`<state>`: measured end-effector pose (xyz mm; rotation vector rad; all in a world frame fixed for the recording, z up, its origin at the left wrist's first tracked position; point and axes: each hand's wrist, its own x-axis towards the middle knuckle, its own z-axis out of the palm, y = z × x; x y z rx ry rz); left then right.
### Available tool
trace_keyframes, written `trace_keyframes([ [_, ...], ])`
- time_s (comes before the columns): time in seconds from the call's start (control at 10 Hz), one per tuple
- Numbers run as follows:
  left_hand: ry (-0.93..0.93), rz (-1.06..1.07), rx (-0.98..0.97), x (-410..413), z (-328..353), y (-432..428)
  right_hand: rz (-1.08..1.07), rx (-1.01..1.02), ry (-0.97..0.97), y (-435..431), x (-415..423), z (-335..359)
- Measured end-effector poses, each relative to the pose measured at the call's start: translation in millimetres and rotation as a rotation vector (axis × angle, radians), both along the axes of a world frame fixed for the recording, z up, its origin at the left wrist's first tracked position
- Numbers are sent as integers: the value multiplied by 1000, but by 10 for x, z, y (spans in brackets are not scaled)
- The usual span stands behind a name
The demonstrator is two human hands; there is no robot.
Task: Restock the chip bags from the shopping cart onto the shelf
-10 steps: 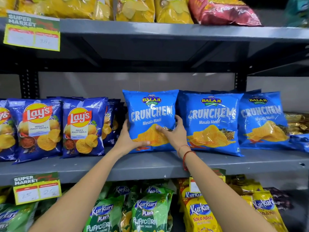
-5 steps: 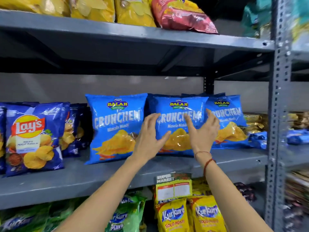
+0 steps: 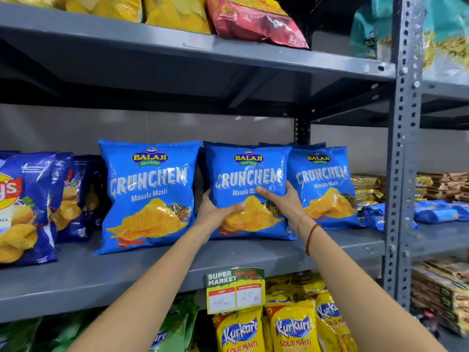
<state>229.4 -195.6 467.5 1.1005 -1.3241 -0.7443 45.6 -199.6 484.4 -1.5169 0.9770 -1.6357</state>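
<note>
Three blue Crunchem chip bags stand upright in a row on the grey middle shelf [image 3: 101, 273]. My left hand [image 3: 215, 212] grips the left edge of the middle Crunchem bag [image 3: 248, 174], and my right hand [image 3: 284, 204] grips its right side. The left Crunchem bag [image 3: 149, 194] stands free beside it. The right Crunchem bag [image 3: 324, 184] is partly hidden behind my right hand. More blue bags stand behind the front row. The shopping cart is out of view.
Dark blue Lay's bags [image 3: 25, 207] fill the shelf's left end. Yellow and red bags lie on the top shelf [image 3: 253, 19]. Yellow Kurkure bags [image 3: 291, 329] and green bags sit below, behind a price tag [image 3: 236, 290]. A perforated grey upright [image 3: 406, 148] borders the bay on the right.
Both hands let go of the left Crunchem bag, moved right, and closed on the sides of the middle Crunchem bag. The view shifted right and closer.
</note>
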Motion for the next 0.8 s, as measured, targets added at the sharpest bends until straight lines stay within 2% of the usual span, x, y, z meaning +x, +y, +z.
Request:
trace_keyframes([
  [0.2, -145, 24, -71, -68, -65, 32, 51, -35, -3, -245, -60, -17],
  [0.4, -271, 88, -81, -96, -88, 128, -4, -44, -9, -315, -29, -110],
  [0.6, -386, 261, -157, -177, -116, 283, -276, -175, 56, 7, -33, -66],
  [0.7, -498, 343, -350, -155, -100, 409, -315, -295, -4, 285, -74, 52],
  [0.8, -701, 426, -564, -48, -13, 512, -330, -430, -65, 603, -155, 221],
])
